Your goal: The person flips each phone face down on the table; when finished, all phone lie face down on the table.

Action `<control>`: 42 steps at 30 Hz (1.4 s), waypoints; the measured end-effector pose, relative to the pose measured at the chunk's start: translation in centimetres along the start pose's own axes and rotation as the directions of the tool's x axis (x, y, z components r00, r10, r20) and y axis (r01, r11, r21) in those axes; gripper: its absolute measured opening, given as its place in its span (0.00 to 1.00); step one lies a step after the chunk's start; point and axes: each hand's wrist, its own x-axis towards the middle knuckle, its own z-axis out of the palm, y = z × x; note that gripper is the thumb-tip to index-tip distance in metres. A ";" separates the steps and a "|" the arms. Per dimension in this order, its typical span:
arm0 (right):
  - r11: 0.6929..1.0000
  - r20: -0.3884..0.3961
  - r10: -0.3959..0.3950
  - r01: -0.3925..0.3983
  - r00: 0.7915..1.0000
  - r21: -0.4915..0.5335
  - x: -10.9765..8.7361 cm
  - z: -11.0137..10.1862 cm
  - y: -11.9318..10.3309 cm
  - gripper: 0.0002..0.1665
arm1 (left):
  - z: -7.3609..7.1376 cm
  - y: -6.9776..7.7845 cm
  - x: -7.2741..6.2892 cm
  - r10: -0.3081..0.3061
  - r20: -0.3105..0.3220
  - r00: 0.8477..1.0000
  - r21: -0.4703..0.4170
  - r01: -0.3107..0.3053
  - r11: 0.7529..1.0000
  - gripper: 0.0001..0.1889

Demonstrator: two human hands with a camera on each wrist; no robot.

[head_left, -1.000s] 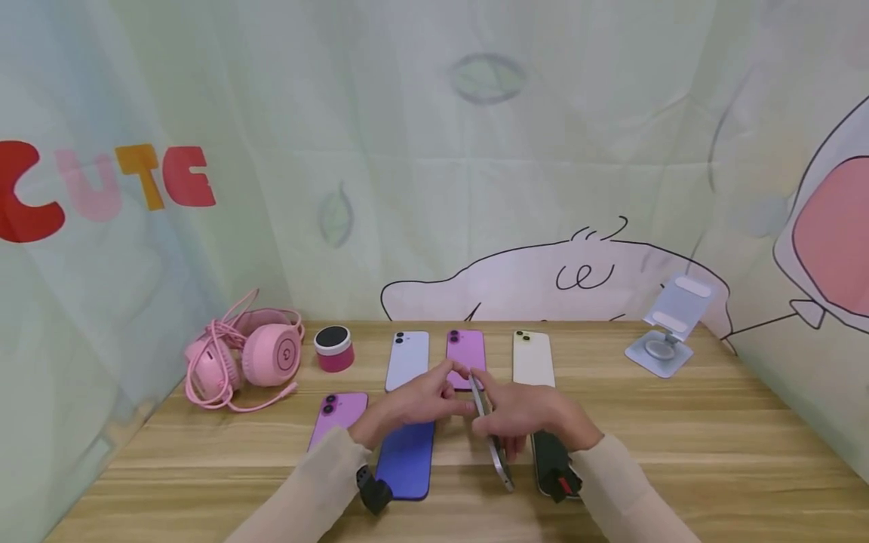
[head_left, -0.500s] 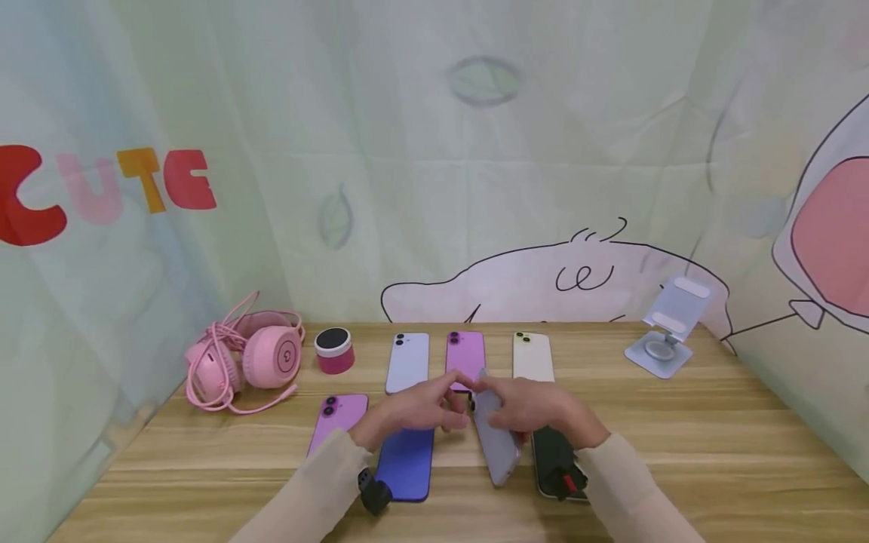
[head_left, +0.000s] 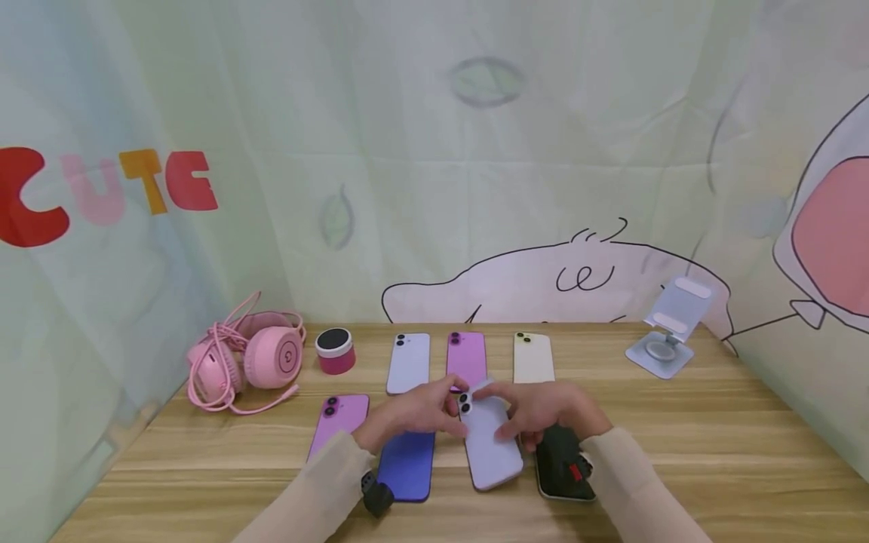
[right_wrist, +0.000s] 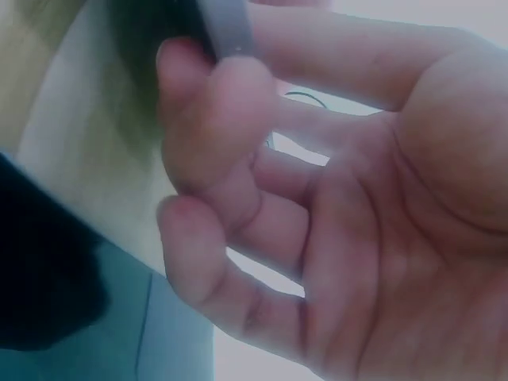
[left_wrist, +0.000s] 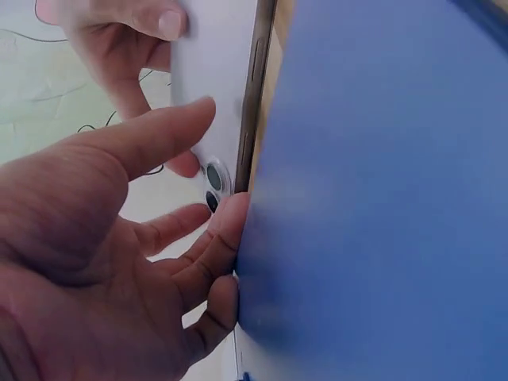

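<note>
A pale lavender phone (head_left: 493,452) is held back up, its two camera lenses toward the far left corner. My right hand (head_left: 551,409) grips its right side, thumb on the back and fingers curled underneath. In the right wrist view a narrow strip of the phone's edge (right_wrist: 228,30) shows between thumb and fingers. My left hand (head_left: 424,407) is at the camera end. In the left wrist view its fingertips (left_wrist: 234,213) are right at the lens corner, while the thumb overlaps the back. A blue phone (head_left: 409,471) lies under the left wrist; a dark phone (head_left: 560,471) lies by the right wrist.
Behind the hands lie a light blue phone (head_left: 409,362), a pink phone (head_left: 467,353) and a cream phone (head_left: 533,358). A purple phone (head_left: 344,416), pink headphones (head_left: 251,358) and a small round speaker (head_left: 335,351) are left. A phone stand (head_left: 668,332) stands back right.
The lavender phone has turned from edge-on to back up, its lenses now showing. My right thumb now lies on its back. The left hand has stayed close to the camera end.
</note>
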 end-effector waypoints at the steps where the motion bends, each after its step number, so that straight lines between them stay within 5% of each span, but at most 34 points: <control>1: 1.000 0.008 0.001 -0.001 1.000 0.000 0.1 0.1 0.1 0.39 | 0.1 0.1 0.0 -0.003 -0.001 1.000 0.011 0.003 1.000 0.32; 14: 0.996 0.073 0.056 -0.050 0.996 -0.077 0.5 0.7 -0.1 0.44 | 0.6 0.4 0.0 -0.033 -0.036 0.999 0.104 0.036 0.994 0.33; 34: 0.995 0.028 0.046 -0.043 0.999 -0.093 0.6 0.8 0.2 0.37 | 0.8 0.2 0.1 -0.050 -0.034 0.998 0.096 0.053 0.994 0.33; 42: 0.985 -0.055 -0.001 -0.009 0.999 -0.171 -0.6 0.7 0.9 0.35 | 0.7 1.3 -0.3 -0.012 0.017 1.000 0.189 0.009 0.982 0.32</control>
